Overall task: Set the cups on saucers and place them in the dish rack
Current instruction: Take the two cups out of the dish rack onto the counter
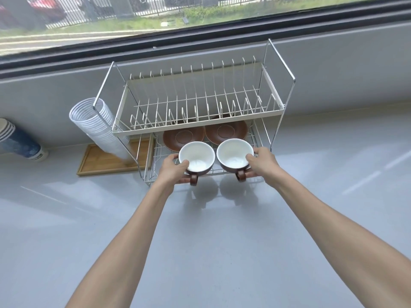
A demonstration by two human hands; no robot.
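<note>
Two brown cups, the left cup (196,157) and right cup (234,155), are gripped in your left hand (171,168) and right hand (262,161) at the dish rack's (278,107) lower shelf. Both saucers (183,136) lie under the upper tier, so a rim may knock it and slip.

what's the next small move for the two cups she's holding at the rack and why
Probably carry both cups forward and lower each onto its saucer. The left hand holds the left cup and the right hand holds the right cup at the front edge of the rack's lower shelf, while the left saucer and right saucer lie bare just behind them.
</note>
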